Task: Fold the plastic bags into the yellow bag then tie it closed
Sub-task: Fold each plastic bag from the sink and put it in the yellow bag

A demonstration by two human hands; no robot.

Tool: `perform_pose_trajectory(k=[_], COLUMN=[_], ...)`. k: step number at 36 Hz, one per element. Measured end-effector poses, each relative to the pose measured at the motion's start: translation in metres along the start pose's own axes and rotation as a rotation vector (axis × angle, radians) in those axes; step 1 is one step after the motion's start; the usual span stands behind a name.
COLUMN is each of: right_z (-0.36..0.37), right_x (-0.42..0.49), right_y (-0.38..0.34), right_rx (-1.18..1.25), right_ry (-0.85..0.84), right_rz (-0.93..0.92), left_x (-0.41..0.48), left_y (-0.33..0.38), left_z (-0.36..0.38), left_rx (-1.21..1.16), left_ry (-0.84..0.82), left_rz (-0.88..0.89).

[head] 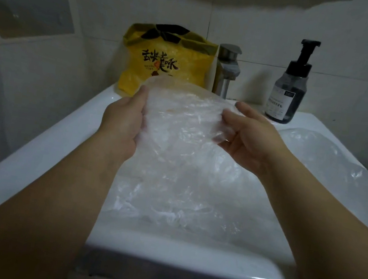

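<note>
In the head view, the left hand (121,121) and the right hand (251,139) hold a clear plastic bag (181,120) stretched between them above the white sink (34,153). Each hand has its fingers closed on one side edge of the film. The yellow bag (167,66) stands at twelve o'clock from the held bag, on the sink's back ledge just beside the tap (226,69). Another clear bag (318,149) lies at three o'clock. Folding appears to be the step in hand. The next move likely calls for doubling the film small, then carrying it toward twelve o'clock into the yellow bag.
</note>
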State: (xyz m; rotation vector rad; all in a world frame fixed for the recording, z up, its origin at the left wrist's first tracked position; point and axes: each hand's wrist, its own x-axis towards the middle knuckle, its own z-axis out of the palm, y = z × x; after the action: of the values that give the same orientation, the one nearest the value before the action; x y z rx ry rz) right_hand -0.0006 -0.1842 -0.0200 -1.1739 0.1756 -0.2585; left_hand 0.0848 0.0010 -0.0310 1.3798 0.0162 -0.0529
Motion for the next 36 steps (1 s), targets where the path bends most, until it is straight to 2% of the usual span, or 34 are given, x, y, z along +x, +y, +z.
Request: perform_pose_trajectory(k=[2,5,8,11,16,20,22,24,26,28,31,33,36], right_z=[0.000,-0.005,-0.009,-0.013,-0.015,-0.017,-0.018,-0.020,-0.020,-0.017,-0.015,-0.017,-0.015], right_x=[-0.001,0.000,0.000,-0.004,-0.009,-0.010,-0.009,-0.007,-0.005,-0.006,-0.006,-0.006,-0.005], right_y=[-0.002,-0.007,-0.009,-0.012,-0.017,-0.018,-0.016,-0.012,-0.008,-0.007,-0.008,-0.009,-0.011], right_rx=[0.031,0.114,0.166,0.191,0.131,-0.017,-0.137,-0.354,-0.574,-0.625,-0.593,-0.546,-0.312], right_ry=[0.072,0.101,0.124,0.089,0.017,-0.022,-0.016,0.035,0.072,0.100,0.133,0.131,0.086], right_rz=[-0.052,-0.080,-0.061,-0.051,-0.046,-0.041,-0.022,-0.012,-0.042,-0.072,-0.116,-0.134,-0.093], left_x=[-0.002,-0.006,-0.014,-0.017,-0.015,-0.010,-0.009,-0.008,-0.007,-0.009,-0.007,-0.005,-0.004], left_y=[0.003,0.007,0.009,0.010,0.009,0.003,0.000,-0.003,-0.007,-0.007,-0.005,-0.002,0.007], left_z=[-0.001,-0.001,-0.002,-0.003,-0.004,-0.008,-0.011,-0.013,-0.014,-0.014,-0.014,-0.014,-0.012], left_rx=[-0.066,-0.188,-0.169,-0.160,-0.089,0.092,0.276,0.436,0.515,0.555,0.498,0.363,0.108], left_ry=[-0.036,-0.248,-0.401,-0.480,-0.376,-0.303,-0.248,-0.196,-0.153,-0.108,-0.085,-0.144,-0.239], left_rz=[-0.017,-0.062,-0.028,0.017,0.062,0.182,0.299,0.378,0.427,0.481,0.472,0.350,0.174])
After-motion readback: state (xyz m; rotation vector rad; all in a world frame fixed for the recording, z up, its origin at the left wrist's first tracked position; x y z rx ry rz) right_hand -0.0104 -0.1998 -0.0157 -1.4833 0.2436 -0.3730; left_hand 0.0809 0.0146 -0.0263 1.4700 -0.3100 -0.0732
